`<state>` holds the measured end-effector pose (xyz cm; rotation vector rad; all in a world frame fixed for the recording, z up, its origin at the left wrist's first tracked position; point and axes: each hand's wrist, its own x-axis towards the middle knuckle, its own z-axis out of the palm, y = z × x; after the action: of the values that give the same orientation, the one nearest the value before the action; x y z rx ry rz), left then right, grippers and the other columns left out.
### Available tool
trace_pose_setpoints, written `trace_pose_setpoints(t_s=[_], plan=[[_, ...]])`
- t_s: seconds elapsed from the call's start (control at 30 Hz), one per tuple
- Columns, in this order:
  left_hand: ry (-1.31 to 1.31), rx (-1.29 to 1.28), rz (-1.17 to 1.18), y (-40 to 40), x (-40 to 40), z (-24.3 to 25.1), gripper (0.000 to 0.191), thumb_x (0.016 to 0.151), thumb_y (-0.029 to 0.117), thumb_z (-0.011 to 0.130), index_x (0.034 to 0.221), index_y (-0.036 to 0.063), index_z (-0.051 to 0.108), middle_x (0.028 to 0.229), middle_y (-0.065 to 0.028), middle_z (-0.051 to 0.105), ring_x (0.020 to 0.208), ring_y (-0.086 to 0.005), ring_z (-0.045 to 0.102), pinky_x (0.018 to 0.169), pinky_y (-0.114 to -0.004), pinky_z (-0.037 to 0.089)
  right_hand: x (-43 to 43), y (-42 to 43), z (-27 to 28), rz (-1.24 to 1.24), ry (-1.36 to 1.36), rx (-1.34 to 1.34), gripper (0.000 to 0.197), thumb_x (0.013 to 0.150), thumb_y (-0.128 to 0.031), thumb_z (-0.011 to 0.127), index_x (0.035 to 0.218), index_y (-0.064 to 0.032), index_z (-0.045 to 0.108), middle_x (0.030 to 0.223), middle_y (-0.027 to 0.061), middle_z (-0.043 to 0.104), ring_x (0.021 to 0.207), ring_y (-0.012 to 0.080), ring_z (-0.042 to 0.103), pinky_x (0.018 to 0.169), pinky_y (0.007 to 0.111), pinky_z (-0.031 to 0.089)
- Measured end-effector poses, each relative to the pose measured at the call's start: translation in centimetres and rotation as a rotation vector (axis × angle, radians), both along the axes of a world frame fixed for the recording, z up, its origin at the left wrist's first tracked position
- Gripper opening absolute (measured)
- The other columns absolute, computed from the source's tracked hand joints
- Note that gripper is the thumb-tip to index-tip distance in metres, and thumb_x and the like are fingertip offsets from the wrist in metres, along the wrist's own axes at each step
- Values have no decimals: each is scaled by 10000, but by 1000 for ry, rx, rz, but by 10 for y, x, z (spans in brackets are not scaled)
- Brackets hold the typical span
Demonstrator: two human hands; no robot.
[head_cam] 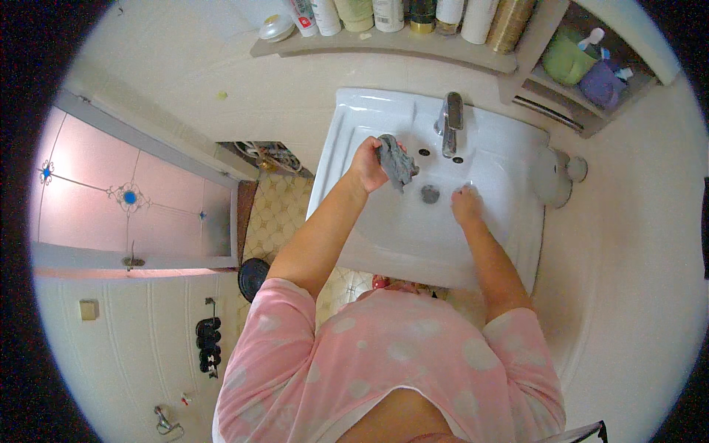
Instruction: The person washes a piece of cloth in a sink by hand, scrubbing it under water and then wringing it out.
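Observation:
My left hand (369,165) grips a crumpled, wet-looking grey cloth (396,160) over the left part of a white ceramic washbasin (382,243). The cloth hangs down to the right of my fingers. Low in the basin, my right hand (467,205) is just right of the round drain (430,194). Its fingers look curled and are blurred, and whether they hold anything is hidden. A chrome faucet (450,127) rises from the back of the basin, between and beyond my hands. Two small dark holes lie below the spout.
Bottles and tubes line a wall shelf (388,47) behind the basin. A green cup (566,58) and a purple cup (602,83) with toothbrushes occupy the cabinet at upper right. A grey rounded object (551,177) sits at the basin's right edge. Left is a glazed door (133,194).

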<state>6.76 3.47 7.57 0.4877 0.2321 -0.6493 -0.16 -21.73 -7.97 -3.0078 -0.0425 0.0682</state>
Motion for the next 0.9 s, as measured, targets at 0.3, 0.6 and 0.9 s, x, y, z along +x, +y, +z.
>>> trace_pose_setpoints(t_s=[0.3,0.6,0.9], plan=[[-63,7,-14,4,5,-5,244,692,189,381,841,30,490,858,-110,555,845,-260,525,818,-434,408,3,41,19,347,88,202,281,667,-138,607,946,-116,577,990,114,504,982,304,467,831,414,393],[-17,-73,-25,-8,8,4,268,698,208,390,861,27,502,874,-109,560,873,-259,528,826,-437,405,29,34,28,121,240,891,345,752,-268,573,1016,-53,517,1088,100,489,972,284,493,822,390,408],[-94,56,-272,-23,-15,14,303,774,296,459,962,66,517,937,-89,572,872,-249,547,837,-378,414,20,82,119,-172,1007,2305,713,744,-668,347,1202,-124,391,1124,75,511,977,260,529,821,443,431]])
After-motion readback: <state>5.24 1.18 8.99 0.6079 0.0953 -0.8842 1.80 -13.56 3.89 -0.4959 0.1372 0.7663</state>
